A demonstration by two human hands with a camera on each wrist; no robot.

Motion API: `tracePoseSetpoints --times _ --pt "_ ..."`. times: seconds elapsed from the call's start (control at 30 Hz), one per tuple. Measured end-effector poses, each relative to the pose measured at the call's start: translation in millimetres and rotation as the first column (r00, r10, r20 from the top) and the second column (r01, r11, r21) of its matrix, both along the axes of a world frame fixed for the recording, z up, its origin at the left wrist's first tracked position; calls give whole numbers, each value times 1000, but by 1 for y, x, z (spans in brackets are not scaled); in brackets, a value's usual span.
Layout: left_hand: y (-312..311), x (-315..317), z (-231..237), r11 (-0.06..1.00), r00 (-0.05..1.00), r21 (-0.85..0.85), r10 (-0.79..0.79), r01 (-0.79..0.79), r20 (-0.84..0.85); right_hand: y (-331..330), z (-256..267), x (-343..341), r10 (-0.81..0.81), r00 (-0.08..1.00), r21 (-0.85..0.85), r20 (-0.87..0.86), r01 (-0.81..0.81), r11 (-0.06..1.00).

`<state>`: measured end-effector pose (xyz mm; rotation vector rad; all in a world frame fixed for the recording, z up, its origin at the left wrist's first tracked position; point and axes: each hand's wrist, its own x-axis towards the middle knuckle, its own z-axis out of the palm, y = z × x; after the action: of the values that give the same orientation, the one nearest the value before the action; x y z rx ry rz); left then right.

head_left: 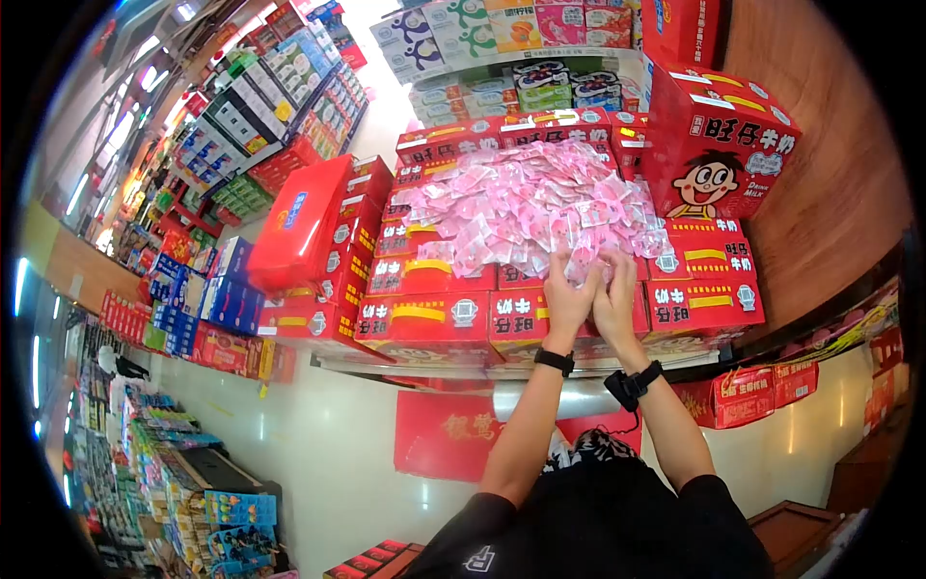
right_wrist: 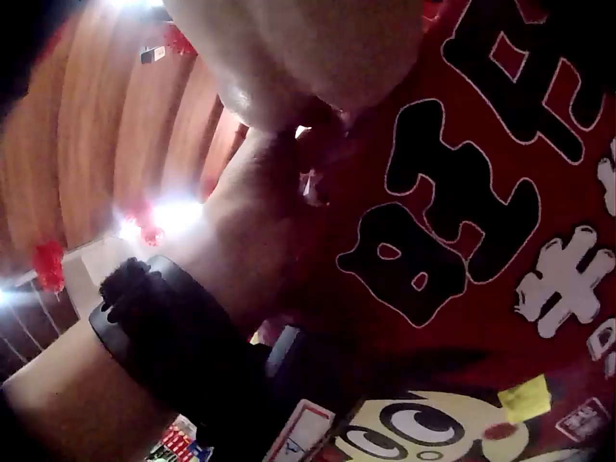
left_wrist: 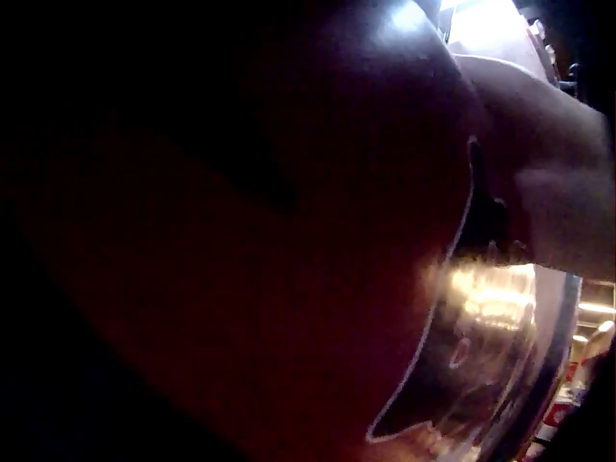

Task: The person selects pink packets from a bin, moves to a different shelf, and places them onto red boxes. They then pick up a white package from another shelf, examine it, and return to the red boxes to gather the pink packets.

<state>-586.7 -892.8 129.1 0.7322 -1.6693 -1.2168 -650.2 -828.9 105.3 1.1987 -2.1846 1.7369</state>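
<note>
A wide pile of small pink-and-white packets [head_left: 531, 207] lies on stacked red cartons [head_left: 424, 323]. At the pile's near edge, the left hand [head_left: 571, 301] and right hand [head_left: 614, 301] are close together, fingers bent around a pink packet [head_left: 581, 268] between them. Both wrists wear black bands. The left wrist view is very dark, with a red surface and part of an arm; no packet shows there. In the right wrist view a red carton [right_wrist: 433, 346] with large black characters fills the right side, beside a forearm with a black band. The fingertips are partly hidden there.
A tall red carton with a cartoon face [head_left: 714, 145] stands right of the pile, a red gift box [head_left: 301, 222] left of it. Shelves of packaged drinks [head_left: 521, 58] are behind. A red mat [head_left: 439, 434] lies on the floor below the stack.
</note>
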Motion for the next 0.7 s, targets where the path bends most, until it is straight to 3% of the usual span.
tracePoseSetpoints --times 0.13,0.2,0.33,0.4,0.43,0.5,0.63,0.7 --pt "-4 -2 -10 1000 999 -9 15 -15 -46 -1 15 11 -3 999 -82 38 6 997" --pt "-7 -5 -15 999 984 21 -24 28 -177 -3 12 10 -46 999 -31 23 47 998" --pt "-10 -6 -13 996 986 -78 31 -45 -166 -3 8 6 -14 1000 18 -10 14 1000" --pt "-12 -5 -17 997 995 -69 -32 26 -95 -1 9 5 34 988 -3 148 -34 999" --pt "-12 -4 -16 998 995 -66 -28 22 -96 1 11 5 37 988 1 148 -38 999" --pt "-11 0 -14 969 982 164 -179 188 -66 1 16 7 58 957 -66 284 -41 997" --pt "-11 0 -14 976 980 99 -190 194 -52 -1 9 2 -25 985 51 171 16 999" --pt "-8 -1 -12 968 969 119 -205 222 -134 0 8 1 -56 985 84 162 43 996"
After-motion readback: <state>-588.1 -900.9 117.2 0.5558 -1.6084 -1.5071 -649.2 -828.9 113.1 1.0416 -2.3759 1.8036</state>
